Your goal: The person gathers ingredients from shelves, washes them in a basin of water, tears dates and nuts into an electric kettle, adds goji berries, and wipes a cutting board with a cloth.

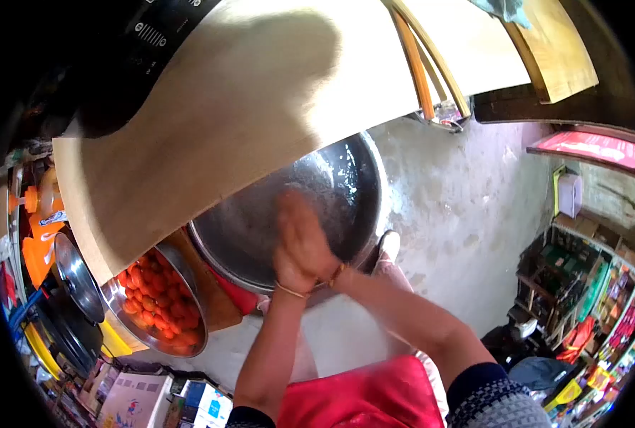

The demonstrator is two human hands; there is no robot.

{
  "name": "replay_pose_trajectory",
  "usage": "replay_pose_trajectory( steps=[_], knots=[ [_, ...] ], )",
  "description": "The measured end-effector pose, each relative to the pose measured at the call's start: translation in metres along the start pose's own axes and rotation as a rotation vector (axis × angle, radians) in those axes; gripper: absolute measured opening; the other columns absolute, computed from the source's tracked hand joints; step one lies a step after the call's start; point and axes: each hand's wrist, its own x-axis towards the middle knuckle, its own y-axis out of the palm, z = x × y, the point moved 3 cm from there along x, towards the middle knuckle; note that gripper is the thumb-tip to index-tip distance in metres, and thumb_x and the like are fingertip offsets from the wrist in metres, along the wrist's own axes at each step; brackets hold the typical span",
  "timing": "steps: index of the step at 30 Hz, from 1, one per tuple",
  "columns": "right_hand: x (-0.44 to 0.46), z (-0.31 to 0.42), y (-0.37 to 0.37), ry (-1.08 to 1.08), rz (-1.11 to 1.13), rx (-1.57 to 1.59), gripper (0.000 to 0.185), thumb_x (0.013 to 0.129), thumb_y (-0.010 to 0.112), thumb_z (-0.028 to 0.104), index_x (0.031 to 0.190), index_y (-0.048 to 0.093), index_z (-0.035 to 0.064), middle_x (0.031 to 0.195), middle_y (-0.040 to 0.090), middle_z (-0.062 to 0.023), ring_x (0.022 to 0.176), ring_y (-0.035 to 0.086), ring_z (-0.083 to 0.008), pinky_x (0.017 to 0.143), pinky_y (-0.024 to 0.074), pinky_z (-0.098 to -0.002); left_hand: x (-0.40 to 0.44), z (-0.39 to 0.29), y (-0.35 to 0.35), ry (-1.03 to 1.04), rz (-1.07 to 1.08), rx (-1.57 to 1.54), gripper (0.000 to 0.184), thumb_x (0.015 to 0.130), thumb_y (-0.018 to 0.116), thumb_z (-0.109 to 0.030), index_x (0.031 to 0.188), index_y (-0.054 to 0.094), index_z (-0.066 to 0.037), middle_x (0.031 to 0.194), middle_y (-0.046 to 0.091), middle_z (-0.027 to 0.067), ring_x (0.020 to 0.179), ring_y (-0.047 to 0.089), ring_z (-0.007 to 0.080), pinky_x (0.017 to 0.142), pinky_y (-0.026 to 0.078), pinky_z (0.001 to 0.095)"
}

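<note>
My left hand and my right hand are pressed together over a large dark metal basin of water. Their fingers look stretched out, pointing down and away from me, with the tips smeared by motion. I see no object between them, though the palms are hidden. The water looks disturbed and catches bright light. Thin bands circle both wrists. To the left, a metal bowl of small red tomatoes sits apart from my hands.
A pale wooden board overhangs the basin's far left side. Wooden strips lie at the board's right part. A metal lid stands left of the bowl. Boxes are at lower left, stocked shelves at right, and concrete floor between.
</note>
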Motion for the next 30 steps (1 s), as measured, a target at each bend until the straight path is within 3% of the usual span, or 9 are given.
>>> replay_pose_trajectory(
  steps=[4, 6, 9, 11, 13, 15, 16, 21, 30],
  knots=[
    [0.005, 0.015, -0.009, -0.069, 0.179, 0.073, 0.040, 0.087, 0.045, 0.017, 0.121, 0.050, -0.0024, 0.132, 0.043, -0.0226, 0.129, 0.032, -0.0386, 0.112, 0.0133, -0.0452, 0.021, -0.014, -0.016, 0.267, 0.390, -0.365, 0.042, 0.096, 0.037, -0.029, 0.129, 0.046, -0.005, 0.130, 0.048, 0.0097, 0.123, 0.043, 0.0257, 0.105, 0.031, 0.0409],
    [0.020, 0.009, -0.031, -0.435, 0.120, -0.450, 0.028, 0.086, 0.048, 0.019, 0.106, 0.057, 0.0017, 0.118, 0.052, -0.0203, 0.116, 0.044, -0.0376, 0.104, 0.0258, -0.0477, 0.014, -0.021, -0.021, -0.008, -0.010, -0.256, 0.035, 0.095, 0.042, -0.025, 0.121, 0.054, -0.006, 0.120, 0.056, 0.0105, 0.118, 0.048, 0.0235, 0.101, 0.036, 0.0410],
    [0.044, -0.041, -0.041, 0.145, -0.418, -0.189, 0.014, 0.084, 0.053, 0.003, 0.097, 0.058, 0.0013, 0.091, 0.061, -0.0135, 0.089, 0.056, -0.0306, 0.076, 0.0425, -0.0382, 0.052, -0.015, -0.073, -0.016, 0.234, -0.393, 0.029, 0.093, 0.046, -0.022, 0.114, 0.057, -0.006, 0.112, 0.060, 0.0099, 0.112, 0.051, 0.0222, 0.099, 0.039, 0.0401],
    [0.027, -0.097, 0.000, 0.659, -0.135, 0.375, 0.015, 0.085, 0.053, 0.004, 0.097, 0.061, 0.0006, 0.093, 0.062, -0.0142, 0.090, 0.057, -0.0285, 0.076, 0.0445, -0.0372, 0.050, -0.018, -0.054, 0.058, 0.035, -0.268, 0.025, 0.093, 0.047, -0.022, 0.107, 0.061, -0.006, 0.106, 0.062, 0.0085, 0.107, 0.053, 0.0194, 0.099, 0.039, 0.0372],
    [0.021, -0.056, -0.008, 0.392, 0.114, 0.409, 0.016, 0.088, 0.052, 0.007, 0.097, 0.063, 0.0007, 0.103, 0.062, -0.0146, 0.096, 0.058, -0.0279, 0.082, 0.0456, -0.0378, 0.035, -0.020, -0.029, 0.135, -0.166, 0.122, 0.031, 0.094, 0.045, -0.024, 0.117, 0.056, -0.006, 0.115, 0.058, 0.0088, 0.112, 0.051, 0.0189, 0.104, 0.035, 0.0352],
    [0.023, -0.023, -0.015, 0.093, 0.070, 0.128, 0.020, 0.089, 0.051, 0.010, 0.103, 0.063, 0.0014, 0.109, 0.061, -0.0153, 0.105, 0.056, -0.0298, 0.090, 0.0433, -0.0385, 0.024, 0.001, -0.016, 0.054, -0.143, -0.080, 0.038, 0.095, 0.043, -0.025, 0.128, 0.047, -0.007, 0.126, 0.051, 0.0081, 0.120, 0.045, 0.0198, 0.108, 0.028, 0.0354],
    [0.025, -0.027, -0.008, 0.093, 0.103, 0.171, 0.030, 0.088, 0.046, 0.014, 0.113, 0.058, 0.0014, 0.118, 0.053, -0.0224, 0.117, 0.044, -0.0382, 0.104, 0.0294, -0.0425, 0.023, -0.003, -0.005, 0.079, -0.045, -0.094, 0.041, 0.096, 0.042, -0.026, 0.132, 0.042, -0.007, 0.130, 0.046, 0.0074, 0.123, 0.041, 0.0201, 0.109, 0.026, 0.0351],
    [0.065, 0.055, -0.083, 0.152, 0.389, -0.224, 0.038, 0.090, 0.044, 0.015, 0.122, 0.048, -0.0045, 0.129, 0.043, -0.0248, 0.126, 0.034, -0.0363, 0.108, 0.0228, -0.0404, 0.011, -0.002, 0.025, 0.081, 0.012, -0.078, 0.041, 0.096, 0.040, -0.025, 0.132, 0.041, -0.005, 0.130, 0.045, 0.0081, 0.122, 0.041, 0.0210, 0.105, 0.029, 0.0331],
    [0.027, 0.067, -0.065, -0.093, 0.350, -0.281, 0.043, 0.093, 0.042, 0.021, 0.129, 0.041, -0.0038, 0.135, 0.037, -0.0239, 0.127, 0.035, -0.0345, 0.107, 0.0247, -0.0378, -0.034, 0.007, 0.015, 0.245, 0.049, 0.276, 0.043, 0.096, 0.043, -0.028, 0.128, 0.043, 0.000, 0.127, 0.048, 0.0091, 0.115, 0.047, 0.0180, 0.101, 0.036, 0.0332]
  ],
)
